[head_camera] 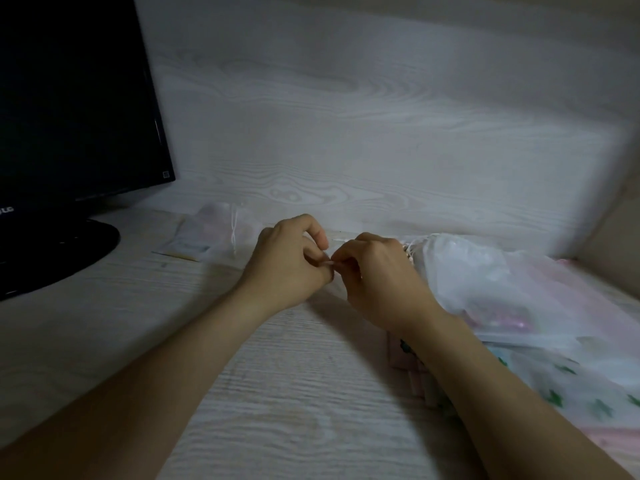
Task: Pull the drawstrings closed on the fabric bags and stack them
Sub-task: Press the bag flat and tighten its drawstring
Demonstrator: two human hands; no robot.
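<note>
My left hand (pixel 292 263) and my right hand (pixel 375 275) meet at the middle of the desk, fingers curled, pinching a thin white drawstring (pixel 330 264) between their fingertips. The string belongs to a sheer white fabric bag (pixel 485 271) lying just right of my right hand, its gathered mouth next to my knuckles. A second sheer bag (pixel 225 230) with a loose white cord lies flat at the back left, near the wall. More sheer bags, one with green prints (pixel 571 389) and a pink one (pixel 588 299), pile up on the right.
A black monitor (pixel 69 98) on a round stand (pixel 52 258) fills the left side. A white wood-grain wall panel (pixel 381 133) closes the back of the desk (pixel 277 393). A small flat packet (pixel 183 249) lies beside the back-left bag.
</note>
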